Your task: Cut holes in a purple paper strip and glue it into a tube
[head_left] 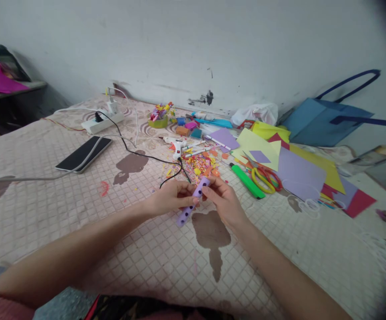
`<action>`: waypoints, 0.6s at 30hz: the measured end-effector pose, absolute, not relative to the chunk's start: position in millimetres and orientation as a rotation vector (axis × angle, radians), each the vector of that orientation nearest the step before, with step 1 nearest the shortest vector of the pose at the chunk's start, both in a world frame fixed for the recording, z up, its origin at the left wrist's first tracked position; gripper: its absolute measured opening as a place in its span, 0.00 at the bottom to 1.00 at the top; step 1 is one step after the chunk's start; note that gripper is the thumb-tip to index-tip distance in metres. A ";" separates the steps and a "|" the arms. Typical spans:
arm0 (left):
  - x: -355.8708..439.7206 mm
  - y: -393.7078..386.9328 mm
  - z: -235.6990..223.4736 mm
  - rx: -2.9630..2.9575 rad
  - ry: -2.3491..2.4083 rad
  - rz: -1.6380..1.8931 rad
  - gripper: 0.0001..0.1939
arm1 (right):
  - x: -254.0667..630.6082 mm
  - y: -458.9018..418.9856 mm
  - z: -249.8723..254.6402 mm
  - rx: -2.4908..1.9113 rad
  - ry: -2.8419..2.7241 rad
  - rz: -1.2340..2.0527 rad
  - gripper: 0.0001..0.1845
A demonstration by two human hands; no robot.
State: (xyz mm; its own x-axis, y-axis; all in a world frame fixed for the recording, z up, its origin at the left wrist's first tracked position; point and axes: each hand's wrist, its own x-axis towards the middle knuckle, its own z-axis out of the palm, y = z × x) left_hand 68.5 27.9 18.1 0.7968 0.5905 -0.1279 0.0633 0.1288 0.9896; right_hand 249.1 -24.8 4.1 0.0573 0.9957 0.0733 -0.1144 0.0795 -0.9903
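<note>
Between both hands, above the table cover, a narrow lilac strip or tube with a row of dark dots (pixel 183 218) is held at a slant. My left hand (pixel 173 196) pinches it near the middle, thumb on top. My right hand (pixel 225 198) grips its upper end between thumb and fingers. Just beyond the hands lie small paper scraps (pixel 199 165) in yellow, orange and pink. A white glue gun (pixel 177 147) rests behind them with its black cord. To the right are a green cutter knife (pixel 248 181) and scissors with yellow and red handles (pixel 262 180).
Coloured paper sheets (pixel 299 171) spread over the right side, with white string (pixel 309 206) near them. A blue bag (pixel 326 121) stands by the wall. At left are a phone (pixel 84 154), a power strip (pixel 102 123) and trailing cables. A small flower-filled bowl (pixel 158 122) sits at the back.
</note>
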 end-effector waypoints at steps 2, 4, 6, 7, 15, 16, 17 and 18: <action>69.0 27.5 17.4 1.436 0.563 0.428 0.20 | 250.3 -25.0 3.2 -1.101 -1.139 1.135 0.13; 69.2 26.9 18.0 1.454 0.562 0.437 0.19 | 250.9 -25.2 2.8 -1.109 -1.148 1.103 0.15; 69.5 26.5 18.7 1.463 0.561 0.444 0.19 | 250.9 -25.7 3.1 -1.116 -1.155 1.078 0.16; 69.9 26.3 18.7 1.463 0.557 0.447 0.18 | 250.8 -26.0 3.4 -1.120 -1.160 1.068 0.16; 70.6 24.3 16.7 1.356 0.543 0.451 0.20 | 249.2 -27.8 6.1 -1.114 -1.183 1.061 0.14; 70.0 24.0 17.7 1.333 0.537 0.429 0.19 | 248.9 -27.7 5.8 -1.105 -1.188 1.076 0.14; 69.3 23.6 18.9 1.309 0.529 0.405 0.19 | 248.6 -27.6 5.3 -1.097 -1.194 1.091 0.13; 68.8 23.2 20.2 1.283 0.519 0.383 0.19 | 248.2 -27.5 4.8 -1.091 -1.200 1.107 0.12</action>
